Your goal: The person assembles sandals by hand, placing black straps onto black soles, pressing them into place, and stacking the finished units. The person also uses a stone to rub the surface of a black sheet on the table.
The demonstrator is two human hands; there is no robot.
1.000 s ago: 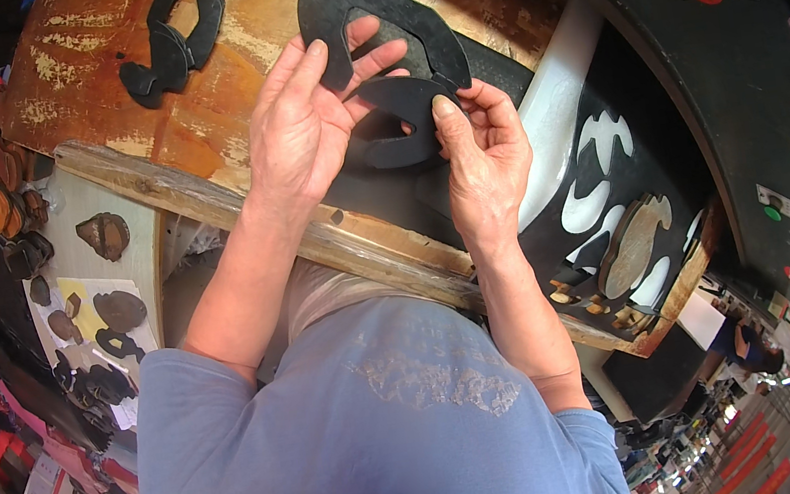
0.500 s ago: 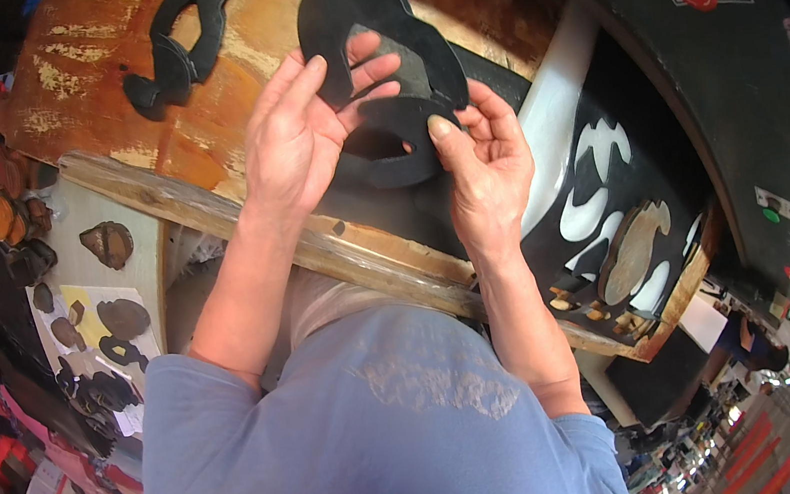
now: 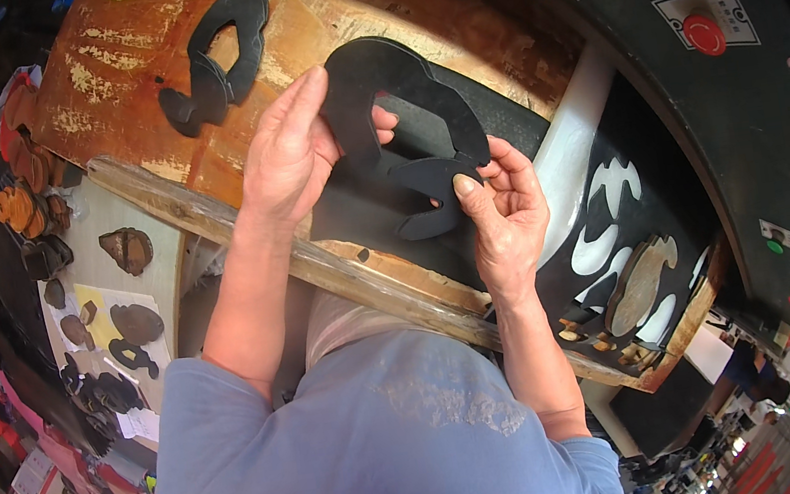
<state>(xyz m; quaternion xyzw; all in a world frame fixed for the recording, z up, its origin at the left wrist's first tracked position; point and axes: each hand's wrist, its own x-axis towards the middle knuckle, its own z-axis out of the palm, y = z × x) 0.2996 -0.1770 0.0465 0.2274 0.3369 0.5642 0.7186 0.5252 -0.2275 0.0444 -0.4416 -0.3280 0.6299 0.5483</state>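
Both of my hands hold up a black, flat, curved cut-out piece (image 3: 379, 59), bent like a loop, with a smaller lobe at its lower end; its material is hard to tell. My left hand (image 3: 287, 161) grips its left edge, thumb in front and fingers behind, some fingertips showing through the opening. At the lower right, my right hand (image 3: 510, 221) pinches it between thumb and fingers, near where the loop meets the lobe. Beyond my left hand, similar black cut-outs (image 3: 239, 21) lie on a worn orange-brown board (image 3: 124, 78), seemingly layered.
A wooden rail (image 3: 208, 208) runs along the board's near edge. On the right, a black sheet has white cut-out gaps (image 3: 597, 247) and a grey-brown shaped piece (image 3: 641, 288) on it. A dark machine panel bears a red button (image 3: 703, 34). Small shaped pieces lie on a side table (image 3: 174, 240).
The black piece has come lower in view, turned more face-on, its lower lobe more separate. My left hand's spread fingers have closed on its edge. The whole view has shifted slightly.
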